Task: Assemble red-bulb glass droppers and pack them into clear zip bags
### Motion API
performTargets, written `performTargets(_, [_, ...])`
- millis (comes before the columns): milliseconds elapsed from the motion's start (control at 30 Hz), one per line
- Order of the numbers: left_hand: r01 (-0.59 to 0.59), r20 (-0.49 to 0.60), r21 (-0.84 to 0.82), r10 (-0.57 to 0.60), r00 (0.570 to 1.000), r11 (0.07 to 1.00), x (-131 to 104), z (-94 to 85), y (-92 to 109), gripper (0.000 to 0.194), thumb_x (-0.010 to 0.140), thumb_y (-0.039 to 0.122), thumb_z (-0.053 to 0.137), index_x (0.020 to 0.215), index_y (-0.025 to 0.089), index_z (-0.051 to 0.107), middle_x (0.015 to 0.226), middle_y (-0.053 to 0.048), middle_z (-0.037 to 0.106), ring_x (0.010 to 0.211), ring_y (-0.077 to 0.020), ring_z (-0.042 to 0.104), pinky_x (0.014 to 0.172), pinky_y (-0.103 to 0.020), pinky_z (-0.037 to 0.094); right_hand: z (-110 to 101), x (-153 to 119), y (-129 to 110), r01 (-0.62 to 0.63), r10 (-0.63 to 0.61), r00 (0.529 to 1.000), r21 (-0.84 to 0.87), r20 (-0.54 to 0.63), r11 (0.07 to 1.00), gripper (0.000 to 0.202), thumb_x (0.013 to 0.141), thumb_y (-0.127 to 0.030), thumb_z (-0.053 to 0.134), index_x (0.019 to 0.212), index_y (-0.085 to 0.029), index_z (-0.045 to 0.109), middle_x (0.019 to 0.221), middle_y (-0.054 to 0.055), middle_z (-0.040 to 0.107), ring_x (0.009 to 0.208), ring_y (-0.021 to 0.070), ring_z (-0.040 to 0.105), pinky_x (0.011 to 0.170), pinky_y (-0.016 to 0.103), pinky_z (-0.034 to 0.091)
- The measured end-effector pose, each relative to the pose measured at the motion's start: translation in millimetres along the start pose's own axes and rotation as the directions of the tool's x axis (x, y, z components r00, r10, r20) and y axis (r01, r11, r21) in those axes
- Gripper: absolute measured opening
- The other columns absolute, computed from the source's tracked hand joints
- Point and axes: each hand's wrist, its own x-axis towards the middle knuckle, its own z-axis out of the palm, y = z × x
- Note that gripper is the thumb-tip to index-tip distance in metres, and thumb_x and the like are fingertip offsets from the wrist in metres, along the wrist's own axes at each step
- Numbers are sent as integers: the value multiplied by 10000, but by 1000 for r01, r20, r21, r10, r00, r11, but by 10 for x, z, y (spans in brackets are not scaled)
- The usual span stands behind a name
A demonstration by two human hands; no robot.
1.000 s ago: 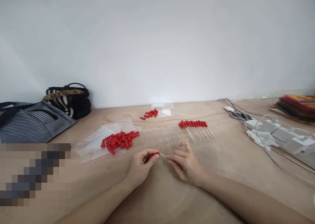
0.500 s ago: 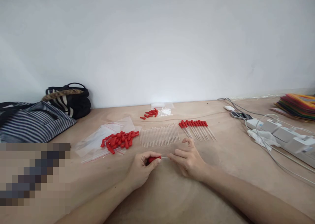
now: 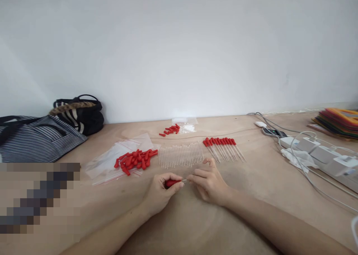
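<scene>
Between thumb and fingers, my left hand [image 3: 163,190] holds a red rubber bulb [image 3: 171,183]. A thin clear tube [image 3: 184,180] reaches from the bulb's mouth to the pinched fingertips of my right hand [image 3: 208,182]. Just beyond my hands lies a row of clear tubes [image 3: 180,155]. To its right, several tubes with red bulbs on their ends [image 3: 223,148] lie side by side. A pile of loose red bulbs [image 3: 135,159] rests on clear plastic bags [image 3: 107,163] at the left.
Farther back are small red bulbs [image 3: 170,130] beside thin clear tubes [image 3: 188,128]. Striped bag [image 3: 41,137] and black bag [image 3: 86,117] stand left. On the right are a power strip with white chargers [image 3: 326,154], cables, a phone [image 3: 274,132] and coloured sheets [image 3: 335,122].
My right hand has moved slightly left, closer to my left hand. Less of the clear tube shows between them.
</scene>
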Motion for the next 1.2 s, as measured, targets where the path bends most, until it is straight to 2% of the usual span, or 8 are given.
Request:
performTargets(233, [29,64,-49,-26,998,998,-8,-45,-1,493,644,284,658,1103,190,503,796,-9,648,727,-164,596,687,-293,476,-40,37,22,-54,53,998,16,14,998,200,823,-174,418,810,-211,614,672,-25,621,582,90,484,809,351,205])
performTargets(367, [-121,-35,256,134,990,959,35,-200,12,415,655,300,646,1050,218,546,871,-31,635,797,-194,563,745,-337,445,-100,12,206,-191,191,981,-94,-8,977,190,817,-201,442,782,-212,629,684,4,638,683,130,513,819,353,206])
performTargets(433, [-191,-116,431,265,957,882,79,-315,6,315,684,326,620,980,223,583,882,-36,631,839,-213,544,788,-359,418,-147,-15,370,-390,379,921,-191,-92,901,199,811,-226,448,754,-208,638,699,26,646,731,158,514,797,352,216])
performTargets(533, [-185,-186,572,346,920,799,153,-475,-39,187,716,342,579,846,214,616,858,-42,637,859,-230,541,821,-375,388,-211,-61,618,-698,662,715,-287,-223,657,259,808,-276,421,711,-201,649,693,54,650,731,191,513,758,366,226])
performTargets(600, [-154,-197,609,337,921,778,193,-541,-84,150,726,338,559,781,214,622,826,-37,641,836,-229,547,800,-369,391,-225,-83,733,-785,761,609,-306,-223,539,287,797,-299,412,668,-198,648,659,63,643,730,207,517,741,376,228])
performTargets(700, [-137,-184,638,322,929,758,222,-572,-138,141,740,330,539,744,216,622,799,-27,640,811,-221,550,781,-359,389,-182,-90,810,-818,813,549,-324,-194,475,323,791,-322,399,608,-189,630,627,72,631,754,232,525,728,390,235])
performTargets(1067, [59,-253,767,218,943,639,274,-646,-118,173,740,349,542,770,225,659,831,-50,626,827,-262,520,712,-368,363,-49,-31,848,-820,818,537,-354,-207,449,306,801,-326,395,697,-175,640,680,103,634,824,262,524,766,423,245])
performTargets(1200, [157,-285,820,155,946,550,313,-791,-129,205,738,363,537,827,224,658,876,-55,626,880,-274,509,727,-363,354,-66,32,714,-745,749,647,-322,-141,584,267,793,-355,431,750,-193,638,798,71,655,841,233,519,790,397,232])
